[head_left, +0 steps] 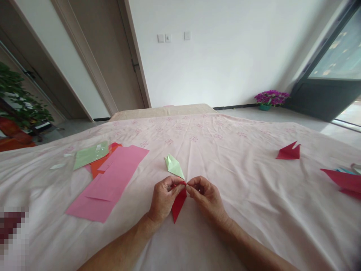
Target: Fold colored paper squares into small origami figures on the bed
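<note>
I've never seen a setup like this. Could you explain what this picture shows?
Certainly. There is no machine here: these are a person's own bare hands. The single picture comes from a camera worn on their head, looking forward and down.

A pale patterned cloth covers the surface. To the left lie pink paper, orange paper and a light green sheet. A folded green piece lies just beyond the hands, and a folded red piece sits off to the right.

The left hand and right hand pinch the top of some folded red paper.
</note>
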Demonstrator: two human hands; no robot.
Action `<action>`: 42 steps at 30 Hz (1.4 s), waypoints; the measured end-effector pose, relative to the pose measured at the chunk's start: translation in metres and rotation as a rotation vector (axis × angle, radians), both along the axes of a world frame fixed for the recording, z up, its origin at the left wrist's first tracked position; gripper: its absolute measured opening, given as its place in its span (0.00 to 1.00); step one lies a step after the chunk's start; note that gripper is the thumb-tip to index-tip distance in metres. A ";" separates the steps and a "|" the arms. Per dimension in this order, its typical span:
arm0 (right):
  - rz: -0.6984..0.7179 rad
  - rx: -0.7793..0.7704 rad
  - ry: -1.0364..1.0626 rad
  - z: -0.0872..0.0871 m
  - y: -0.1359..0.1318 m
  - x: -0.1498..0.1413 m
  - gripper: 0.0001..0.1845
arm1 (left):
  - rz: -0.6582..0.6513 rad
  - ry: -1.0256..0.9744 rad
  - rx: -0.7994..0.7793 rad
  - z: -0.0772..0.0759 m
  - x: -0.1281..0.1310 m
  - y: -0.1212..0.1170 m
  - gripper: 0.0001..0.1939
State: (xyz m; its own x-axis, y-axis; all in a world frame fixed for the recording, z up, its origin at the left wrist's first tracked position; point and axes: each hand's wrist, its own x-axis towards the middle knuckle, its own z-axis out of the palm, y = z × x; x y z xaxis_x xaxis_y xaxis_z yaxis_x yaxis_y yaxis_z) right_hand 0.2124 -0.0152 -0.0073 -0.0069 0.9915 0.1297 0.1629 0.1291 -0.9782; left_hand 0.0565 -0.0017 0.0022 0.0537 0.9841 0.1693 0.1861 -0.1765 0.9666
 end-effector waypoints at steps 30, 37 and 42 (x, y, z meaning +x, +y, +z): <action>0.059 0.096 -0.552 0.011 0.001 0.006 0.05 | 0.028 -0.169 -0.042 -0.007 -0.002 0.007 0.18; -0.047 0.233 -0.496 0.014 0.014 0.033 0.07 | 0.073 -0.215 0.105 0.000 -0.008 0.005 0.21; -0.272 0.211 -0.440 0.032 0.060 0.090 0.14 | 0.345 -0.225 0.097 -0.002 -0.020 0.019 0.19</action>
